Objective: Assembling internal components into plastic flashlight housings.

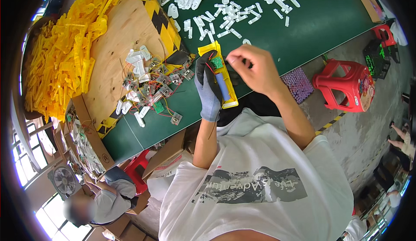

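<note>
My left hand (208, 90), in a grey glove with dark fingers, grips a long yellow plastic housing (232, 97) near the table's front edge. Inside the housing lie a blue cylindrical battery cell (222, 87) and a small green circuit board (216, 62). A red wire (209, 67) runs beside the gloved fingers. Just right of the housing, apart from it, is my bare right hand (259, 71). Its thumb and forefinger are pinched together and the other fingers curl in. Whatever sits in that pinch, if anything, is too small to make out.
Wired metal-and-white modules (151, 87) lie heaped left of my hands on the green table (303, 37). Loose white plastic parts (229, 17) spread across its far side. Yellow parts (65, 63) pile up beyond a wooden board (115, 41). At right stand purple cells (298, 85) and a red stool (342, 87). Another person (110, 200) sits lower left.
</note>
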A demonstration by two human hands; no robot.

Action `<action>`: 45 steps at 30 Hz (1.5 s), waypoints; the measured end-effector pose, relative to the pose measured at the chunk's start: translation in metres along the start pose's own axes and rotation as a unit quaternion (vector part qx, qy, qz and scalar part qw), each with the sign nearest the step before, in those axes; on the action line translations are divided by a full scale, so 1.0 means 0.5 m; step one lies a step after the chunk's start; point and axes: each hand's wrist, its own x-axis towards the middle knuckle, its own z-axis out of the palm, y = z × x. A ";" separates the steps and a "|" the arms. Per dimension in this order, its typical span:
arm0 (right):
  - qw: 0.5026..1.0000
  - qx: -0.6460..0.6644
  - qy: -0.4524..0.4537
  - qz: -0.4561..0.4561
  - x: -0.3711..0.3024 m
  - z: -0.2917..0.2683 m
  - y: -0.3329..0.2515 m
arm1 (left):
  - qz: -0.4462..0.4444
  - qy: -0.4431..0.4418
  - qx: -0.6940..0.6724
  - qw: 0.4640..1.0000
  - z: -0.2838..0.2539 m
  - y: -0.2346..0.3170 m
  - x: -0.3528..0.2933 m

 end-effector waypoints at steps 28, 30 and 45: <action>0.998 -0.058 0.011 -0.002 -0.023 0.059 0.011 | 0.129 0.056 0.216 0.966 0.018 -0.032 -0.004; 0.989 -0.113 0.057 -0.082 -0.022 0.060 0.001 | 0.112 0.038 0.226 0.967 0.016 -0.032 -0.007; 0.989 -0.143 0.024 -0.043 -0.017 0.056 0.007 | 0.151 0.068 0.237 0.957 0.017 -0.030 -0.006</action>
